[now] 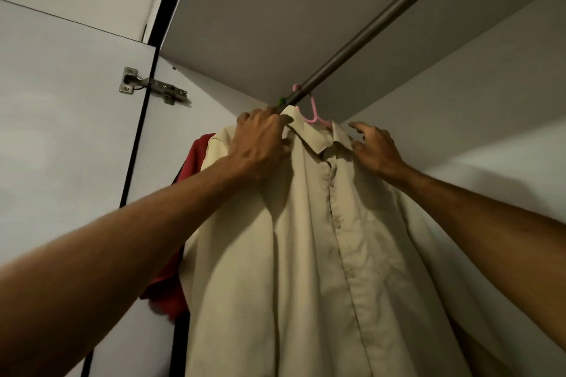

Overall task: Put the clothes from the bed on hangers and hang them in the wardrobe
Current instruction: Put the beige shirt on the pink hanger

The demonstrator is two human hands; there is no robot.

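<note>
A: Beige shirt (321, 239) on pink hanger (313, 107), hook over the wardrobe rod (382, 21), just beside a red garment (190, 162).

B: Our left hand (260, 141) pinches the shoulder cloth by the collar. Our right hand (375, 147) has its fingers spread loose, touching the other shoulder.

A: Then we level both shoulders, check the hook seats fully, and release gently.

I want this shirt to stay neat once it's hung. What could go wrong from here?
1. The left hand grips the shirt near its collar; a tug could pull the shirt askew on the pink hanger, and the right hand, fingers spread, only touches it.
2. The pink hanger's hook sits on the rod close to a green hook; the two might tangle.
3. The red garment hangs just behind and may get squashed.
</note>
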